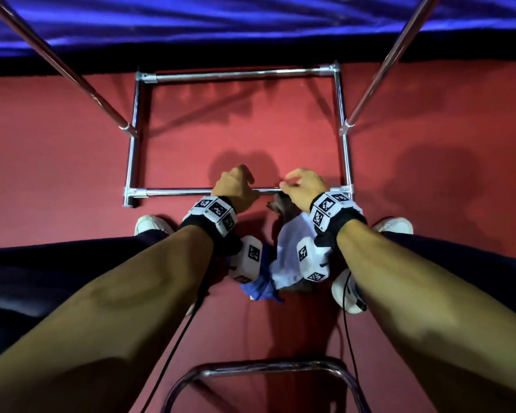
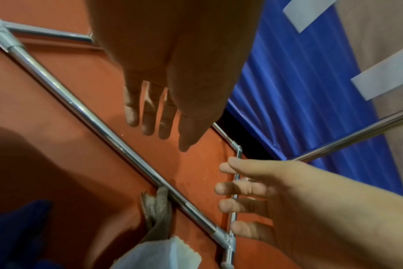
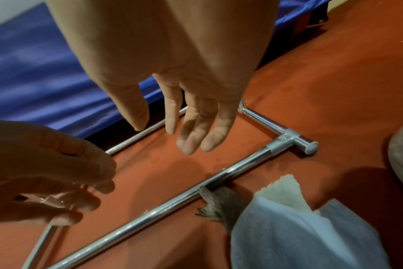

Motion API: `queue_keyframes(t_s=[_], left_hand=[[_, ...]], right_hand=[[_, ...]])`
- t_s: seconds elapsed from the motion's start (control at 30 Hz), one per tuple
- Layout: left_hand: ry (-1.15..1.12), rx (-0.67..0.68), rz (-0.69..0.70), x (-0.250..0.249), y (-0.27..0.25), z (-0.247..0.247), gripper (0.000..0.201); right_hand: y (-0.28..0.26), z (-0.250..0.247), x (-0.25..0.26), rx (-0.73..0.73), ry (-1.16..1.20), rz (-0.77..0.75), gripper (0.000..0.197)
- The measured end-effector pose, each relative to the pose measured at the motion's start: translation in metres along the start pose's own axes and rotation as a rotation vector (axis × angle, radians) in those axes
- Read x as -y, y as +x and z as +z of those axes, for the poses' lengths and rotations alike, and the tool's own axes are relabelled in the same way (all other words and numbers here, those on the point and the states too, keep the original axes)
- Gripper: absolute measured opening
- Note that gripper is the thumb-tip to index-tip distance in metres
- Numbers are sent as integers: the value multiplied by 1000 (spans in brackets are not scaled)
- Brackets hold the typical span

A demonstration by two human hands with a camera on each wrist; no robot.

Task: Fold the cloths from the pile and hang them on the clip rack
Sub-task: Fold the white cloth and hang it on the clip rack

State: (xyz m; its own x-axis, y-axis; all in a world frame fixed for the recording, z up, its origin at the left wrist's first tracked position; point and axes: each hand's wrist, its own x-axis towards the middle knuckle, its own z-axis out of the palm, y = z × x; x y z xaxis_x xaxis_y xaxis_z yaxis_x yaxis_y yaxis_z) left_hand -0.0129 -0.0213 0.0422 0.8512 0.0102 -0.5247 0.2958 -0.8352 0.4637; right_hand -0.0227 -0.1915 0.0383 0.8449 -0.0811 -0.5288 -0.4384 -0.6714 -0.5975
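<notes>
Left hand: the left hand (image 1: 234, 189) hangs above the near bar of the rack base, fingers (image 2: 147, 116) straight and loosely together, thumb apart — it holds nothing.
Right hand: the right hand (image 1: 306, 189) hovers just beside the left one over the same bar, fingers (image 3: 193, 127) relaxed and pointing down, nothing between them.
Hand spacing: the two hands are close but apart; each shows in the other's wrist view with fingers slightly spread.
Cloth pile: the pile of cloths (image 1: 292, 251) lies on the red floor covering (image 1: 72, 150) between the person's feet, under the wrists. A pale blue cloth (image 3: 299, 234) lies on top; a grey cloth (image 3: 221, 203) pokes out from beneath it, its tip touching the near bar; a dark blue cloth (image 1: 262, 289) shows at the near edge.
Rack base: a rectangular frame of chrome tubes (image 1: 176, 191) rests on the floor covering — two slanted chrome poles (image 1: 72, 70) rise from its side tubes toward the camera.
Clips: none can be made out in any view.
Surroundings: a blue sheet (image 1: 251, 22) runs along the far edge; a curved chrome tube (image 1: 251, 369) sits near the bottom of the head view; white shoes (image 1: 151, 224) flank the pile.
</notes>
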Motion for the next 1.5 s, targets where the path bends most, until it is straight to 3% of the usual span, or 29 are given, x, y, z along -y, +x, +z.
queue_keyframes(t_s=[0.3,0.4,0.53,0.6,0.8,0.9,1.0,1.17,1.23,1.33,1.5], left_hand=[[-24,171,-102,31,30,75,12],[-16,244,-107,40,44,100,25],[24,291,36,33,41,120,18],[43,329,149,32,41,132,29],[92,445,123,36,41,153,24],[81,429,114,36,40,157,25],[94,444,120,37,43,158,22],[80,453,148,30,38,148,25],[95,451,174,26,34,140,29],[107,402,175,16,33,123,39],[93,343,149,-8,23,74,37]], right_hand=[[24,42,-57,56,-86,144,31],[30,48,-71,101,-144,180,30],[39,58,-88,168,-182,223,25],[43,61,-95,176,-196,238,23],[53,66,-115,244,-104,263,31],[59,65,-115,334,-133,208,35],[58,63,-111,327,-77,161,29],[52,61,-100,408,-268,156,26],[42,51,-88,387,-284,191,12],[31,36,-73,289,-287,159,13],[13,4,-35,227,-301,67,1]])
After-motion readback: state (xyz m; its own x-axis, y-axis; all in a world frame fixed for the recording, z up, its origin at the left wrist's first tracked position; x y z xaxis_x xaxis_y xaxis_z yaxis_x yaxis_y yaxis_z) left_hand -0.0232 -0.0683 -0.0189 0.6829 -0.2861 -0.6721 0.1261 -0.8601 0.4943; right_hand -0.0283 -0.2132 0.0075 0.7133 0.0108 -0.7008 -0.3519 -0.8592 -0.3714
